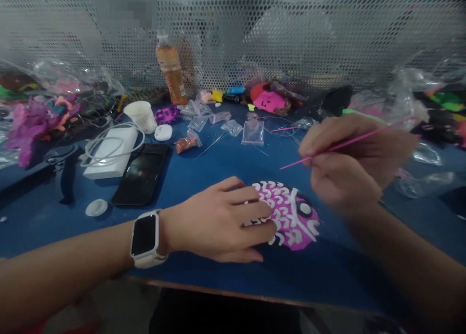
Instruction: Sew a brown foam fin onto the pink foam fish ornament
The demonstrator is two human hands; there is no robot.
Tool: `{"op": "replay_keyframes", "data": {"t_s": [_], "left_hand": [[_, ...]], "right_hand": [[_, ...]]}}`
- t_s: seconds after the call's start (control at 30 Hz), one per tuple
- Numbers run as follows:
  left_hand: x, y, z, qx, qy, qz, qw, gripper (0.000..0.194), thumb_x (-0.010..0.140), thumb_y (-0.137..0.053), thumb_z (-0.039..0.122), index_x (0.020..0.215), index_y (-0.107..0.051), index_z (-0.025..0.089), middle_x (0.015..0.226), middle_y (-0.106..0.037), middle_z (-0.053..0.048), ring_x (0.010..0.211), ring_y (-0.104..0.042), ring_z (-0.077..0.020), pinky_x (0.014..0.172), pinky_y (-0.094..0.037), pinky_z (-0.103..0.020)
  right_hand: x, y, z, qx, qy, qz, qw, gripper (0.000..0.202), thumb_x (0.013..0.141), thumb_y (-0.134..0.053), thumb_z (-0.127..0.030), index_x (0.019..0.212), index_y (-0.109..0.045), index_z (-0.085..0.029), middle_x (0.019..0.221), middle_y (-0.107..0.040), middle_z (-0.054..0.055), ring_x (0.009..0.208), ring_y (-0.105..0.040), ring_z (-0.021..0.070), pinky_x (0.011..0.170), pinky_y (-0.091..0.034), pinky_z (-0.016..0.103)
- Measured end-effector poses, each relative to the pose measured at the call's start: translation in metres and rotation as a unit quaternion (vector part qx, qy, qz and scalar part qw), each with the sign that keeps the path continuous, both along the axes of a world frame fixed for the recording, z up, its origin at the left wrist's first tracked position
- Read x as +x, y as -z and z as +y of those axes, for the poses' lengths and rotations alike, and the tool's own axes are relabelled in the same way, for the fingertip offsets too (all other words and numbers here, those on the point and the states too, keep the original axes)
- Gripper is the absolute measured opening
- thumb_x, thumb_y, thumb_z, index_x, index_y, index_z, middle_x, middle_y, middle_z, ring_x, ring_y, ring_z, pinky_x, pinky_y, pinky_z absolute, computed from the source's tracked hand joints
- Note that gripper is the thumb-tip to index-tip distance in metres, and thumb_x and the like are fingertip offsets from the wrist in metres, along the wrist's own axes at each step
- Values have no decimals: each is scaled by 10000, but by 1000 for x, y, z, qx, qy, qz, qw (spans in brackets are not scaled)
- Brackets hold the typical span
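A pink clay fish (282, 212) with white scale marks and a black-and-white eye lies flat on the blue table. My left hand (222, 222) rests palm down over the tail end, fingers spread and touching it; that end is hidden beneath them. A watch (144, 234) is on the left wrist. Above and to the right of the fish's head, my right hand (349, 154) pinches a thin pink stick (340, 145) between thumb and fingers. The stick's tip points left and is clear of the fish.
Left of my hands lie a black phone (141, 174), a white box (111, 152) with a cable, a small white lid (96, 208) and a paper cup (141, 115). Behind stand a drink bottle (170, 72) and clay pieces with plastic bags (253, 131). A perforated metal panel (233, 28) rises at the back.
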State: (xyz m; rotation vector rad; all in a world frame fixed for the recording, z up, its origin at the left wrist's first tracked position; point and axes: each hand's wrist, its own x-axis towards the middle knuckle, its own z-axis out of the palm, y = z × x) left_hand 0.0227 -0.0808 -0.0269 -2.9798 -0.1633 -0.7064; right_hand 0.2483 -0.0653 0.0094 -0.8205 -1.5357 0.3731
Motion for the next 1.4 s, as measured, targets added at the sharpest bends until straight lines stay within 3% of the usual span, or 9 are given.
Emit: {"op": "replay_keyframes", "data": {"t_s": [0.17, 0.33, 0.5, 0.6, 0.77, 0.9, 1.13, 1.27, 1.4], "left_hand": [[9, 3, -10, 54, -3, -30, 998, 235, 1041, -597, 357, 1185, -688, 196, 1040, -746, -48, 913, -653, -176, 775, -460, -350], [12, 2, -10, 79, 2, -30, 996, 155, 1021, -600, 224, 1130, -707, 199, 1005, -752, -32, 868, -658, -155, 759, -476, -338], [11, -2, -12, 115, 48, -47, 991, 127, 986, -654, 267, 1067, -741, 222, 983, -745, -26, 837, -663, -165, 743, -520, -352], [11, -4, -13, 127, 61, -57, 988, 112, 970, -667, 261, 1041, -749, 233, 1012, -743, -22, 857, -665, -169, 750, -533, -355], [13, -3, -13, 111, 29, -34, 993, 125, 987, -648, 239, 1071, -737, 213, 1011, -736, -32, 860, -654, -163, 776, -521, -359], [14, -2, -13, 114, 31, -35, 992, 100, 967, -694, 261, 1038, -732, 202, 1018, -725, -50, 861, -659, -171, 753, -510, -358], [13, -2, -11, 120, 38, -42, 991, 111, 985, -659, 250, 1011, -755, 203, 1003, -733, -41, 839, -656, -161, 756, -516, -353], [11, 0, -8, 141, 23, -50, 988, 87, 980, -678, 272, 1014, -749, 234, 1069, -728, -40, 906, -661, -160, 802, -518, -336], [9, 3, -3, 159, 5, -64, 985, 122, 964, -702, 303, 1075, -737, 267, 1152, -715, -37, 1030, -660, -182, 944, -529, -365]], "right_hand": [[-4, 8, 11, -90, -17, -113, 989, 134, 802, -655, -92, 779, -718, -208, 707, -680, 3, 586, -569, 140, 527, -405, 302], [0, 14, 23, -202, -74, -235, 948, 107, 876, -686, -191, 887, -792, -195, 850, -775, 27, 685, -665, 158, 622, -494, 293], [15, 20, 36, -213, -161, -299, 916, 161, 893, -689, -242, 988, -817, -220, 973, -805, 34, 868, -720, 196, 786, -525, 322], [21, 22, 41, -187, -130, -343, 911, 198, 890, -697, -279, 1051, -804, -239, 1083, -794, 42, 956, -708, 223, 831, -507, 345], [27, 10, 37, -158, -70, -411, 895, 127, 877, -706, -319, 821, -759, -217, 804, -747, 27, 726, -650, 184, 695, -456, 322], [34, -2, 30, -246, -133, -443, 852, 189, 856, -749, -408, 771, -782, -242, 682, -722, -5, 563, -604, 153, 542, -387, 301], [38, -7, 29, -368, -232, -444, 783, 228, 856, -764, -477, 829, -800, -254, 655, -719, -5, 534, -615, 165, 487, -391, 291], [38, -8, 28, -375, -255, -447, 771, 239, 855, -775, -487, 825, -757, -250, 687, -695, -14, 565, -575, 165, 497, -379, 286], [38, -14, 28, -337, -257, -428, 798, 222, 853, -787, -449, 905, -715, -246, 850, -721, 4, 718, -626, 198, 590, -453, 293]]}}
